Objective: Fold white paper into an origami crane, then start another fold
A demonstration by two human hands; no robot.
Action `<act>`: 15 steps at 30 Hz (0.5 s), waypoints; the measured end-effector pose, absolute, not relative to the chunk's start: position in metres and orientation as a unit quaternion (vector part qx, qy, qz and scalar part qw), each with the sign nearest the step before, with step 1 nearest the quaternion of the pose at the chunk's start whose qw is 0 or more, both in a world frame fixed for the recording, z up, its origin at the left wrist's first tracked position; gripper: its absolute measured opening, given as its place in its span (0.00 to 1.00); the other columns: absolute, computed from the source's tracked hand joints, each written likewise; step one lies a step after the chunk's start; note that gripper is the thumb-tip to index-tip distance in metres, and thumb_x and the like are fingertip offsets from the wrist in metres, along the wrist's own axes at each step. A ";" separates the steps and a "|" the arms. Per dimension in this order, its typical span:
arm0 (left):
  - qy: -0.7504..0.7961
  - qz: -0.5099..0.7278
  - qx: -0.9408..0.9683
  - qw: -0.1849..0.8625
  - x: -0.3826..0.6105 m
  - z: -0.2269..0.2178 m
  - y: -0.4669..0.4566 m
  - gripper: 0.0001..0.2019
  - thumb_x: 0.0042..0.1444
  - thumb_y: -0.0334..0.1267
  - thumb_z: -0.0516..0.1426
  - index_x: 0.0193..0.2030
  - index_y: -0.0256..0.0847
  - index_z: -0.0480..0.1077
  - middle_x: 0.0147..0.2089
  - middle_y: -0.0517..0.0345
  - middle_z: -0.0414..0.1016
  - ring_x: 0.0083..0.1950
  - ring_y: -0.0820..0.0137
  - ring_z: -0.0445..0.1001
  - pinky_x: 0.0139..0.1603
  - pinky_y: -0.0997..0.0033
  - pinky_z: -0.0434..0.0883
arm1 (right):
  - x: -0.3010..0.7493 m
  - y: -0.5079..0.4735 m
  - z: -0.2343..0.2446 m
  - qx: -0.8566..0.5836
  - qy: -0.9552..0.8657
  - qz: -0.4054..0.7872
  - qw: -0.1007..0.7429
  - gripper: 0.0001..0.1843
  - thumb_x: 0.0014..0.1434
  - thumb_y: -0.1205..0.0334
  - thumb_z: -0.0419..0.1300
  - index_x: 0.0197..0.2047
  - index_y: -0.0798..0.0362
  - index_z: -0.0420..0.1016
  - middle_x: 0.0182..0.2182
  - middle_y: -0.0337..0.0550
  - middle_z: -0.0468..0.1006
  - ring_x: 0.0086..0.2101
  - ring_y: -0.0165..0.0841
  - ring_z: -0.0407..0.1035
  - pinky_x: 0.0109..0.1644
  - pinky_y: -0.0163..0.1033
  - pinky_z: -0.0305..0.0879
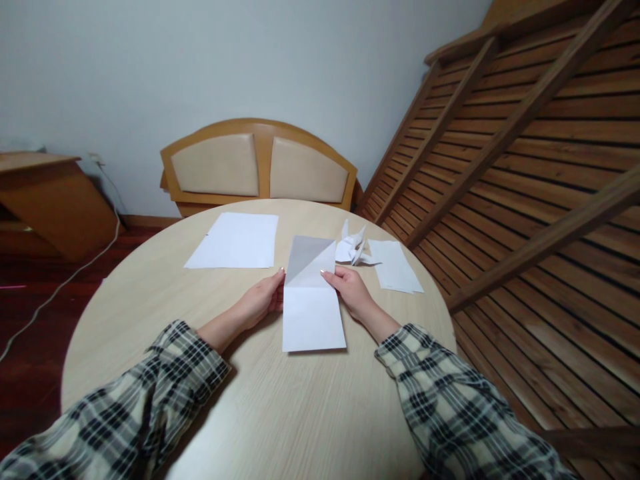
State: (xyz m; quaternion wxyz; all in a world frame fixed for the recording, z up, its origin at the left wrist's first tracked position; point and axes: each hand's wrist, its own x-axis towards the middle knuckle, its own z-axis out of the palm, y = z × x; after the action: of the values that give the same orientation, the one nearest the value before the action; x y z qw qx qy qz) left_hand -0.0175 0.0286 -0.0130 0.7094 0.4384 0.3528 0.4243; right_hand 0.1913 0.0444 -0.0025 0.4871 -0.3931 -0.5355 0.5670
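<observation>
A white sheet of paper [314, 319] with a crosswise crease and a diagonal fold in its upper part is held up over the table. My left hand [263, 299] grips its left edge, the thumb on top and the other fingers partly hidden. On the right edge my right hand [353, 291] pinches the sheet, thumb on the front and fingers behind. Just beyond my right hand sit folded white paper cranes [354, 245], overlapping so that I cannot tell them fully apart.
The round wooden table [240, 400] bears a stack of white paper [235, 240] at the back left and narrower paper strips [396, 267] at the right. Behind stands a padded headboard [260, 167]. Wooden slats [540, 167] lean at the right; a white cable [65, 283] runs along the left floor.
</observation>
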 end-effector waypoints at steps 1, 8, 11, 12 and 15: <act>0.350 0.425 0.439 0.709 -0.017 -0.013 0.028 0.22 0.59 0.57 0.55 0.42 0.37 0.75 0.36 0.45 0.80 0.39 0.61 0.78 0.36 0.66 0.72 | 0.191 0.044 -0.003 -0.394 -0.534 0.568 0.487 0.19 0.47 0.48 0.69 0.35 0.54 0.79 0.30 0.43 0.81 0.29 0.32 0.71 0.34 0.39 0.66; 0.360 0.421 0.465 0.690 -0.012 -0.006 0.022 0.23 0.55 0.58 0.58 0.38 0.37 0.76 0.33 0.49 0.79 0.34 0.64 0.76 0.35 0.66 0.72 | 0.189 0.045 -0.005 -0.391 -0.526 0.566 0.500 0.18 0.46 0.48 0.70 0.32 0.55 0.78 0.28 0.41 0.80 0.26 0.31 0.70 0.32 0.38 0.65; 0.370 0.428 0.492 0.662 -0.011 -0.003 0.020 0.21 0.55 0.57 0.59 0.34 0.36 0.75 0.30 0.51 0.77 0.30 0.68 0.73 0.30 0.70 0.68 | 0.189 0.046 -0.005 -0.392 -0.523 0.566 0.501 0.18 0.47 0.49 0.69 0.33 0.55 0.78 0.28 0.42 0.80 0.26 0.31 0.70 0.31 0.38 0.64; 0.374 0.430 0.503 0.650 -0.011 -0.002 0.019 0.21 0.56 0.56 0.59 0.33 0.36 0.75 0.29 0.52 0.77 0.29 0.69 0.71 0.29 0.71 0.66 | 0.189 0.046 -0.005 -0.394 -0.523 0.566 0.500 0.17 0.47 0.49 0.69 0.33 0.55 0.78 0.28 0.42 0.79 0.26 0.30 0.69 0.31 0.37 0.64; 0.378 0.435 0.537 0.616 -0.011 -0.001 0.019 0.19 0.57 0.52 0.58 0.30 0.36 0.75 0.27 0.54 0.75 0.26 0.72 0.68 0.27 0.72 0.63 | 0.188 0.045 -0.004 -0.402 -0.518 0.567 0.499 0.18 0.46 0.48 0.69 0.31 0.54 0.78 0.26 0.41 0.79 0.25 0.30 0.68 0.29 0.37 0.63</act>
State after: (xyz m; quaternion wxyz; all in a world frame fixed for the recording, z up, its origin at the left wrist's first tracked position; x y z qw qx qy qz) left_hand -0.0107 0.0185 -0.0013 0.6161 0.5373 0.3781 0.4346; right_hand 0.1876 0.0455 -0.0042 0.4989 -0.4018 -0.5177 0.5671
